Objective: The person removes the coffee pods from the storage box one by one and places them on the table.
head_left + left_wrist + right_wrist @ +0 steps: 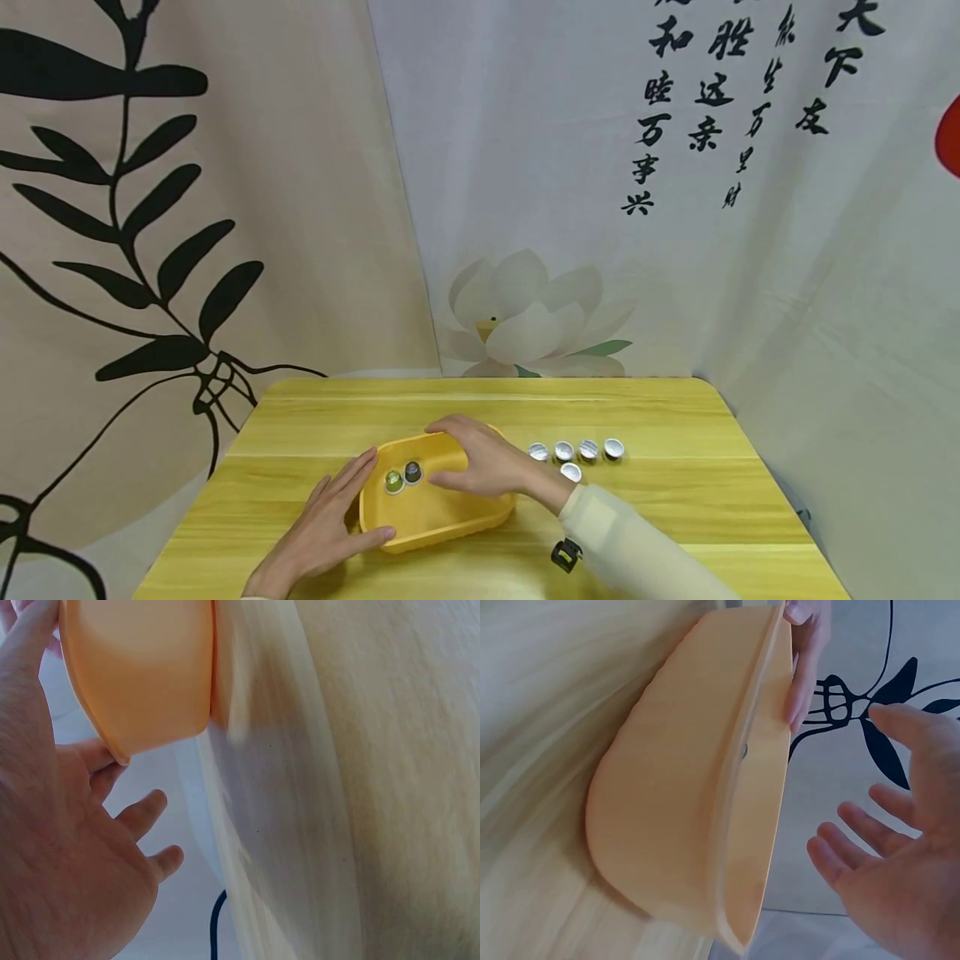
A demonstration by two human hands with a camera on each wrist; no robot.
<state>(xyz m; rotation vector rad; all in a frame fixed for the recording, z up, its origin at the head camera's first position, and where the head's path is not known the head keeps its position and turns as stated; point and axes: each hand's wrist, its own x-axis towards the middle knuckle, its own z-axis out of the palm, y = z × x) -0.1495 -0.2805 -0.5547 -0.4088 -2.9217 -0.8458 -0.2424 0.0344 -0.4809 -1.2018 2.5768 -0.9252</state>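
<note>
A yellow plastic tray [438, 533] rests on the table. My left hand [326, 521] holds its left end, thumb at the front rim and fingers along the side; in the left wrist view two fingers stick out free below the rim. Over the tray's right half is my right hand [480, 458], fingers loosely spread with nothing seen between them, as the right wrist view [900, 825] also shows. Inside the tray a green coffee capsule [394, 481] and a dark one [412, 472] stand side by side, left of the right fingertips.
Several capsules with silvery tops stand in a row right of the tray, among them one at the row's right end [614, 448]. Another capsule [571, 472] stands in front of them. Printed curtains hang behind the wooden table [675, 500].
</note>
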